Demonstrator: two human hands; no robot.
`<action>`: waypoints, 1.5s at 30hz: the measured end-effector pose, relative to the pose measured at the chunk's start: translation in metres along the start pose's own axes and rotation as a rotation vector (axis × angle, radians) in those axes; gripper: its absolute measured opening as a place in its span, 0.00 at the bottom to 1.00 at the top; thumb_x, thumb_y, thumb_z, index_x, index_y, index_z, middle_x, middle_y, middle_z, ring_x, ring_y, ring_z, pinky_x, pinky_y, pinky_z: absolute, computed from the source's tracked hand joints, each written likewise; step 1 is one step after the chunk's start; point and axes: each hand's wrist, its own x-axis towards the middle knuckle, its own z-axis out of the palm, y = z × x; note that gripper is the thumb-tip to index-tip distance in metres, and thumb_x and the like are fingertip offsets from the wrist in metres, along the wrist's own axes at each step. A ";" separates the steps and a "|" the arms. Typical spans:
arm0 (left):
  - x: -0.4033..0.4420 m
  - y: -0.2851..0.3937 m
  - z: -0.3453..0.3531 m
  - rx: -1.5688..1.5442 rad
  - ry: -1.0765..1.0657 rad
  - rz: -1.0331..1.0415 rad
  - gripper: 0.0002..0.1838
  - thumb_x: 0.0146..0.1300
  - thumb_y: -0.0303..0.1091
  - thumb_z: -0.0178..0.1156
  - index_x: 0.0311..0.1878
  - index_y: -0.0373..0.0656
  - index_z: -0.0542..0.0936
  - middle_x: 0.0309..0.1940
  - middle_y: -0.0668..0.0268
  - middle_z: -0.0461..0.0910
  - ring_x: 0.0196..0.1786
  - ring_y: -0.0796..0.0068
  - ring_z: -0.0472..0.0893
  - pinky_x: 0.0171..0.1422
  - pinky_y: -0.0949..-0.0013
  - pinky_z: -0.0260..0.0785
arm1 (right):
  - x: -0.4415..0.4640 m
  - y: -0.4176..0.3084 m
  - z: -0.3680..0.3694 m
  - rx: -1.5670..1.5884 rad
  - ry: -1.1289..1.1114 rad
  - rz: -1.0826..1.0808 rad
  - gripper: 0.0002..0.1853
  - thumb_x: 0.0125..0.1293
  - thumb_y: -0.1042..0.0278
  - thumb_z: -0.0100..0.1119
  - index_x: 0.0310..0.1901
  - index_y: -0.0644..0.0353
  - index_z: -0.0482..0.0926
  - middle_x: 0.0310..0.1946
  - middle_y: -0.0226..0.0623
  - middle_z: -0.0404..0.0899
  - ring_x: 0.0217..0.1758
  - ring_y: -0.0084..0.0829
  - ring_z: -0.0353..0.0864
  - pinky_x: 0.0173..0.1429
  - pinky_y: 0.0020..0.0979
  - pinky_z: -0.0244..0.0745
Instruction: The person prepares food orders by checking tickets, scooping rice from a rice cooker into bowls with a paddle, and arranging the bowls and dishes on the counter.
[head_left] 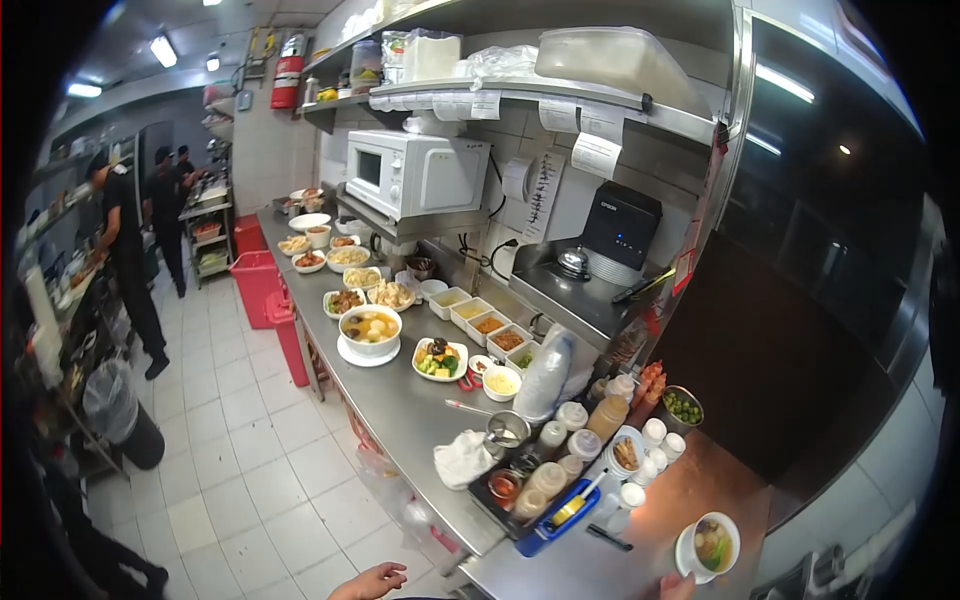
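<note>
Low in the view, my left hand (370, 582) is in the air beside the counter's front edge, fingers loosely extended and nothing in them. At the bottom right, my right hand (676, 587) is at the rim of a white saucer (684, 558), gripping its edge; most of that hand is cut off by the frame. On the saucer stands a white bowl of soup (714, 545) with green leaves and pale pieces. Nearby are a blue tray (545, 535) with a yellow item, a black marker-like object (610, 538) and several white-capped bottles (548, 478).
Along the steel counter (420, 425) stand a large soup bowl (370, 325), a vegetable plate (440, 358) and several filled dishes. A white cloth (462, 460) lies near the front edge. Red bins (285, 325) flank the aisle, where people (125, 250) stand at the left.
</note>
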 end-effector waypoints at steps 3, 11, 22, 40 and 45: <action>-0.039 0.035 -0.067 0.024 0.133 0.087 0.23 0.66 0.41 0.51 0.60 0.40 0.68 0.46 0.57 0.77 0.44 0.70 0.76 0.51 0.70 0.69 | -0.031 0.015 0.070 0.052 0.369 -0.062 0.22 0.66 0.53 0.44 0.60 0.48 0.62 0.54 0.33 0.73 0.56 0.33 0.75 0.56 0.45 0.68; -0.008 0.125 -0.266 0.141 0.033 0.331 0.21 0.68 0.39 0.50 0.58 0.35 0.67 0.48 0.59 0.77 0.48 0.72 0.78 0.55 0.70 0.68 | -0.238 0.020 0.368 0.148 -0.608 -0.354 0.13 0.64 0.70 0.53 0.49 0.53 0.68 0.43 0.34 0.74 0.44 0.31 0.75 0.46 0.35 0.73; 0.035 0.467 -0.313 -0.041 -0.165 1.109 0.13 0.72 0.38 0.39 0.39 0.40 0.68 0.13 0.72 0.62 0.17 0.81 0.69 0.37 0.70 0.74 | -0.299 0.086 0.519 -0.101 -1.210 -0.442 0.07 0.66 0.69 0.48 0.37 0.64 0.71 0.32 0.39 0.73 0.31 0.29 0.76 0.37 0.29 0.74; 0.144 0.708 -0.413 0.244 -0.204 1.425 0.18 0.57 0.39 0.62 0.49 0.42 0.79 0.38 0.69 0.80 0.37 0.81 0.76 0.41 0.78 0.68 | -0.251 0.192 0.492 -0.307 -0.786 -0.243 0.08 0.63 0.72 0.54 0.41 0.65 0.71 0.32 0.39 0.74 0.31 0.31 0.76 0.37 0.31 0.75; 0.198 0.513 -0.460 0.439 -0.584 0.817 0.22 0.49 0.19 0.55 0.49 0.47 0.80 0.49 0.68 0.75 0.52 0.76 0.73 0.59 0.70 0.64 | -0.252 0.226 0.504 -0.197 -0.591 -0.284 0.09 0.64 0.70 0.55 0.43 0.63 0.71 0.31 0.37 0.73 0.30 0.28 0.75 0.36 0.29 0.75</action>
